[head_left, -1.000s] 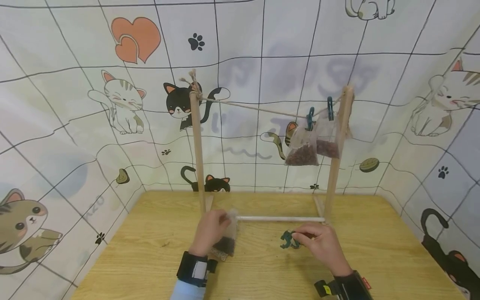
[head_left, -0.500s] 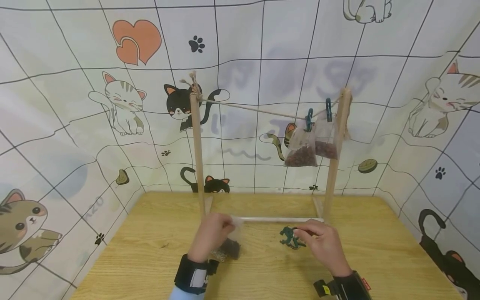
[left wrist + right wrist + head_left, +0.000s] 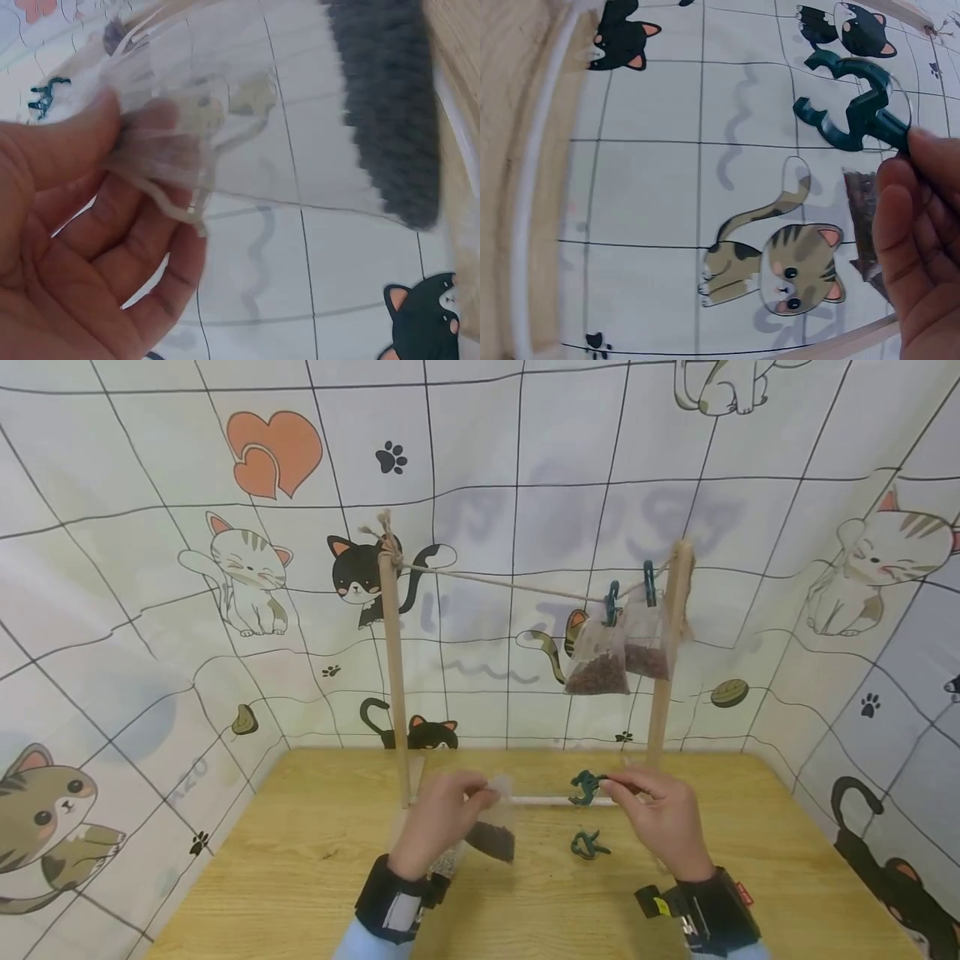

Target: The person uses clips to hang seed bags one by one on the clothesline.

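My left hand (image 3: 446, 818) pinches the gathered top of a clear bag (image 3: 492, 839) with dark grains at its bottom. In the left wrist view the bag's film spreads from between thumb and fingers, its dark filling (image 3: 386, 112) off to the right. My right hand (image 3: 667, 814) holds a green clip (image 3: 585, 787) by its handles, and the clip's jaws gape in the right wrist view. A second green clip (image 3: 589, 845) lies on the table below. Another bag with pale contents (image 3: 446, 862) lies partly hidden behind my left wrist.
Across a wooden frame (image 3: 393, 677) a rope (image 3: 502, 582) sags between two posts. Two bags of reddish-brown bits (image 3: 597, 672) hang from it near the right post (image 3: 663, 693), under green clips (image 3: 649, 583). A white bar (image 3: 540, 801) runs low between the posts.
The left hand has lifted its bag off the table and moved right. The right hand has raised one clip upward, while another clip now shows on the table beneath.
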{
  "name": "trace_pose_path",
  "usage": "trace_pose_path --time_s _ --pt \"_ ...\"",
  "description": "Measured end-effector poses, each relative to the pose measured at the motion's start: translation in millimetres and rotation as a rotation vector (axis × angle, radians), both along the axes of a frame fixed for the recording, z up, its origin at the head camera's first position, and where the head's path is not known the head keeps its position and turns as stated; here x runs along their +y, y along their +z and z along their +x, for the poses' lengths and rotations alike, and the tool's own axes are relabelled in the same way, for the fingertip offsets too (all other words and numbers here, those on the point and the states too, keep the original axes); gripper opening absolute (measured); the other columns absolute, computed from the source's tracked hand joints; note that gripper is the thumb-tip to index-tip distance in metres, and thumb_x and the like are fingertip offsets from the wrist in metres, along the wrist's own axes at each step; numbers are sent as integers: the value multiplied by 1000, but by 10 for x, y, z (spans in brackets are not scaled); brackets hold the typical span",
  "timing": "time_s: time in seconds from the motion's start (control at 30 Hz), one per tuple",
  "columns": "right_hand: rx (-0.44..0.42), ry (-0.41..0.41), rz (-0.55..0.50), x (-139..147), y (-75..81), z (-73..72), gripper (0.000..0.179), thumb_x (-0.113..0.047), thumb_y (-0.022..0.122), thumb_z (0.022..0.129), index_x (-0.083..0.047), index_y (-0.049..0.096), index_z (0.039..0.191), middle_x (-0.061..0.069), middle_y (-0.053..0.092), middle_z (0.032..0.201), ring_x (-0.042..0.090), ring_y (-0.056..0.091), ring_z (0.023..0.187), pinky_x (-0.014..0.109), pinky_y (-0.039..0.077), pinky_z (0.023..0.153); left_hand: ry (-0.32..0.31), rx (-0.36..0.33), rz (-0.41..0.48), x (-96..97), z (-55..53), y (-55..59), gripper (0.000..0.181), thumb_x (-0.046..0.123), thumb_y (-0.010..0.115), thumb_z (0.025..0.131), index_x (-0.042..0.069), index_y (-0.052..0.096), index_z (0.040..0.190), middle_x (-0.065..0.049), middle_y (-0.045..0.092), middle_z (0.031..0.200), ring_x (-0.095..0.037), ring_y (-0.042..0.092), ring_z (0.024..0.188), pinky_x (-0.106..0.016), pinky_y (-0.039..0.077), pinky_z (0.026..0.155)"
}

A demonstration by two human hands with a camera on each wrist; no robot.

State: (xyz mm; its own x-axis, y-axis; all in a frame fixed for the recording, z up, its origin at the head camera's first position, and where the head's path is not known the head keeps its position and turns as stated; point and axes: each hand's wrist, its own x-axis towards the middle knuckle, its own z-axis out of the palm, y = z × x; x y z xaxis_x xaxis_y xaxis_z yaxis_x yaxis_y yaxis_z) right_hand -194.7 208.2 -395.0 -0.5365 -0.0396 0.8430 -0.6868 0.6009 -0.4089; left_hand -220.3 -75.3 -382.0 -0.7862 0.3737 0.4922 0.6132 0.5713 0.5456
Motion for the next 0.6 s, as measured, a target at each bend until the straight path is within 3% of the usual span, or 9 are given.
trace_pose_path --time_s 0.17,0.3,0.43,0.6 --pt "108 39 14 12 270 -68 28 5 76 63 -11 73 85 0 69 77 0 59 70 16 42 56 -43 65 80 102 -9 155 19 27 60 89 20 62 72 10 45 59 -4 28 45 -20 29 44" --pt "193 40 37 -39 587 -69 27 10 75 60 -6 72 82 4 68 73 5 60 68 15 42 56 -77 144 135 194 -55 334 15 23 60 89 18 67 77 11 56 65 -4 36 48 -20 37 48" --pt "259 32 49 -61 866 -101 23 9 75 62 -4 72 82 7 68 72 6 60 67 16 43 60 -99 197 173 283 -104 530 15 20 60 89 15 69 78 7 62 68 -5 42 51 -20 40 51" --pt "287 10 44 -13 1079 -241 19 2 75 67 -6 73 85 6 69 75 4 60 70 15 43 65 -115 206 206 372 -176 777 17 18 59 90 13 67 76 5 64 68 -4 50 57 -21 44 57"
